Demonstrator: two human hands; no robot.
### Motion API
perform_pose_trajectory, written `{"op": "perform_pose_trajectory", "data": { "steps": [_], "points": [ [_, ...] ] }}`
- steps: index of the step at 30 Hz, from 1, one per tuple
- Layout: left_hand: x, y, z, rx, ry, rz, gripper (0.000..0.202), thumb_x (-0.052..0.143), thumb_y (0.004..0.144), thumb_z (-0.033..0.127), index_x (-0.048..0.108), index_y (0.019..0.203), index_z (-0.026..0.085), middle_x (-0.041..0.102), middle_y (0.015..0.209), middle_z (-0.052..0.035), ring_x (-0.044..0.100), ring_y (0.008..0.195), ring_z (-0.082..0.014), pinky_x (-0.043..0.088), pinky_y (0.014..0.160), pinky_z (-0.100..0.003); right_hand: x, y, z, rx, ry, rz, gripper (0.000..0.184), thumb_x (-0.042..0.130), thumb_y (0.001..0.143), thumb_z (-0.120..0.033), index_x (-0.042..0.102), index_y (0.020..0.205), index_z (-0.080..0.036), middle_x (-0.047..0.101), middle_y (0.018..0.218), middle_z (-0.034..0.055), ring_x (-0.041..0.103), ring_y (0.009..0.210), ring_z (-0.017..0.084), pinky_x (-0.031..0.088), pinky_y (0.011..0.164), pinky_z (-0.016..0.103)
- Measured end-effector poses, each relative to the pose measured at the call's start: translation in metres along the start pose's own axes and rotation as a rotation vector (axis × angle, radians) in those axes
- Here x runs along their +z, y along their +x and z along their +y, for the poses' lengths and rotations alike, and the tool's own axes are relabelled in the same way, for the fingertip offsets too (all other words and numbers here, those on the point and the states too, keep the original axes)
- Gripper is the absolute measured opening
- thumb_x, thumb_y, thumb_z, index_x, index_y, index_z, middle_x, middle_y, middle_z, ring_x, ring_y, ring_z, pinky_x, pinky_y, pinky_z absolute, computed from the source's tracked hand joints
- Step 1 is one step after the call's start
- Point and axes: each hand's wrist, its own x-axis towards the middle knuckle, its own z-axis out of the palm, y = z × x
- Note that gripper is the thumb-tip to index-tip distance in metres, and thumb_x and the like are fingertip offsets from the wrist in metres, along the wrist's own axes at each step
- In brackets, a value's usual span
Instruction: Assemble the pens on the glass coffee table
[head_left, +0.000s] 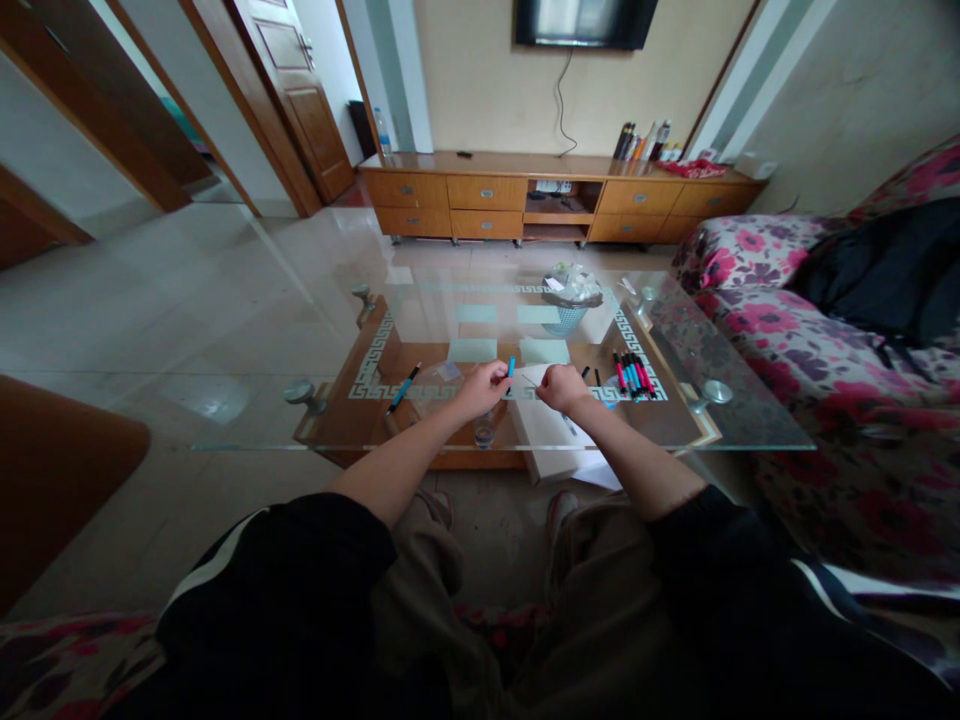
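Observation:
My left hand (482, 387) is closed around a short blue pen part (511, 367), its tip sticking up between my fingers. My right hand (561, 386) is curled in a pinch just to its right, holding something thin that I cannot make out. Both hands hover over the near middle of a glass coffee table (247, 415), above a white sheet of paper (544, 425). A blue pen (403, 388) lies on the glass to the left of my left hand. A bunch of red, blue and black pens (634, 376) lies to the right of my right hand.
A small basket with crumpled plastic (571, 292) stands at the table's far side. A floral sofa (825, 340) with a dark garment runs along the right. A wooden TV cabinet (559, 195) lines the far wall. A brown seat edge (52, 470) is at the left.

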Motion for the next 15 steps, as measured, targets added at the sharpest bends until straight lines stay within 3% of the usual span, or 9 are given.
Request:
{"op": "perform_pose_trajectory", "data": {
  "steps": [9, 15],
  "points": [
    [0.0001, -0.0001, -0.0022, 0.007, -0.012, -0.006, 0.015, 0.063, 0.091, 0.033, 0.065, 0.093, 0.018, 0.075, 0.090, -0.0047, 0.071, 0.085, -0.0194, 0.055, 0.076, -0.029, 0.0060, 0.0014, 0.0009, 0.013, -0.029, -0.066, 0.023, 0.070, 0.082, -0.027, 0.079, 0.096, -0.011, 0.077, 0.102, 0.0216, 0.074, 0.099, 0.029, 0.054, 0.087, 0.031],
    [-0.0002, -0.0010, 0.0015, -0.018, -0.003, 0.006, 0.014, 0.063, 0.090, 0.032, 0.066, 0.094, 0.019, 0.076, 0.091, -0.0049, 0.071, 0.086, -0.0196, 0.055, 0.077, -0.030, 0.0002, -0.0012, -0.0045, 0.029, 0.053, 0.011, 0.019, 0.072, 0.077, -0.029, 0.079, 0.085, -0.014, 0.078, 0.093, 0.0179, 0.074, 0.095, 0.028, 0.053, 0.085, 0.030]
  ]
}}
